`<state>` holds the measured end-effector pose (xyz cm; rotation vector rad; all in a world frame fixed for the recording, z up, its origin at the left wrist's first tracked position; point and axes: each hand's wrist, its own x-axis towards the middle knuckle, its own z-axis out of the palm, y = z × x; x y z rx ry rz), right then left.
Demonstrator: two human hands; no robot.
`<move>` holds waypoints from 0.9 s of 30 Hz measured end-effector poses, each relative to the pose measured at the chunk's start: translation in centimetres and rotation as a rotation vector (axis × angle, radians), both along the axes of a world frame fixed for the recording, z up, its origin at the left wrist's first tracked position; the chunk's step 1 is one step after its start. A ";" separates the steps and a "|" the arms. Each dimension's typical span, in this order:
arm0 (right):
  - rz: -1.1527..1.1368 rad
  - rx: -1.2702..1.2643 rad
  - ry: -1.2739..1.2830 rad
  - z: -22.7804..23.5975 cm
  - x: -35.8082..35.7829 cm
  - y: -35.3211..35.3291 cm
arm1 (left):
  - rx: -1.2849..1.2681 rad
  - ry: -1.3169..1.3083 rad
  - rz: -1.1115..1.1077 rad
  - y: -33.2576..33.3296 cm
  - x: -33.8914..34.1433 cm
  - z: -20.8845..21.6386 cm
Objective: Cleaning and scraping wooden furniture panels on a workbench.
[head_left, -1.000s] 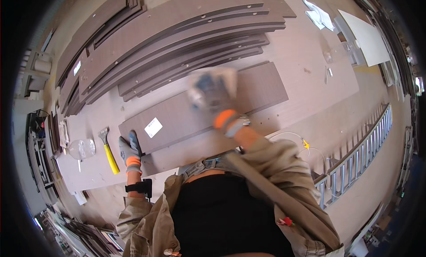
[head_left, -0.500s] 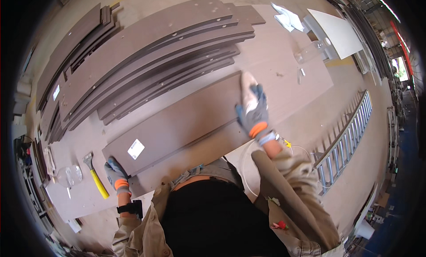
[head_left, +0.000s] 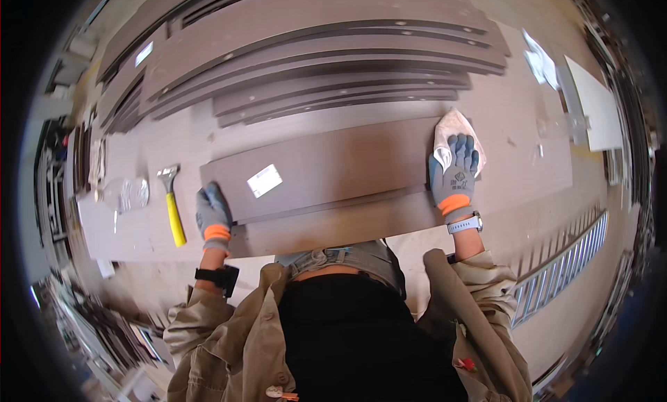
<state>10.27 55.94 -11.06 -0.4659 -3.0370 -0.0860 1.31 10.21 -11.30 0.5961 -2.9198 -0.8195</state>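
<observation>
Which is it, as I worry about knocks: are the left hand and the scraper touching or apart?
Apart. The head view shows a strip of table between the left hand and the scraper.

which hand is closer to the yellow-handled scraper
Left: the left hand is just right of the yellow-handled scraper; the right hand is far across, on the pale cloth.

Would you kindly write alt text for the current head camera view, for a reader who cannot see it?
A person's gloved right hand lies on a pale cloth at the right end of a brown board, while the gloved left hand is at its near left corner. A yellow-handled scraper lies farther left; stacked brown boards lie beyond.
</observation>
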 end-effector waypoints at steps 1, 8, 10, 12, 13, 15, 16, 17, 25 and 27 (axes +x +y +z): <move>0.022 0.008 -0.017 0.3 -1.3 -1.4 | 0.014 0.014 -0.016 -0.1 0.0 0.1; 0.515 -0.194 0.079 -1.2 -11.9 -27.3 | 0.022 -0.013 -0.015 -0.4 0.0 0.4; 0.645 0.046 0.139 -1.4 -12.2 -30.8 | 0.127 -0.024 -0.060 -1.2 -0.1 0.2; 0.810 -0.281 0.335 -1.7 -12.1 -32.4 | 0.211 -0.053 -0.099 -2.7 -0.3 -0.3; 0.789 -0.352 0.137 -0.1 -12.4 -32.0 | 0.280 -0.089 -0.115 -4.2 -0.1 -1.0; 0.722 -0.225 0.382 -2.1 -11.9 -26.3 | 0.312 -0.057 -0.188 -5.5 -0.5 -2.0; 0.713 -0.350 -0.028 3.6 -12.1 -24.4 | 0.349 -0.039 -0.233 -6.7 -0.1 -2.6; 0.533 -0.075 0.119 1.4 -11.3 -20.2 | 0.394 -0.008 -0.332 -6.6 -0.8 -2.5; 0.591 -0.255 -0.068 -0.1 -13.4 -34.7 | 0.985 0.182 -0.435 -9.1 -0.9 -8.8; 0.806 -0.394 0.117 1.4 -11.8 -40.8 | 0.511 -0.228 -0.738 -11.4 -1.6 -9.0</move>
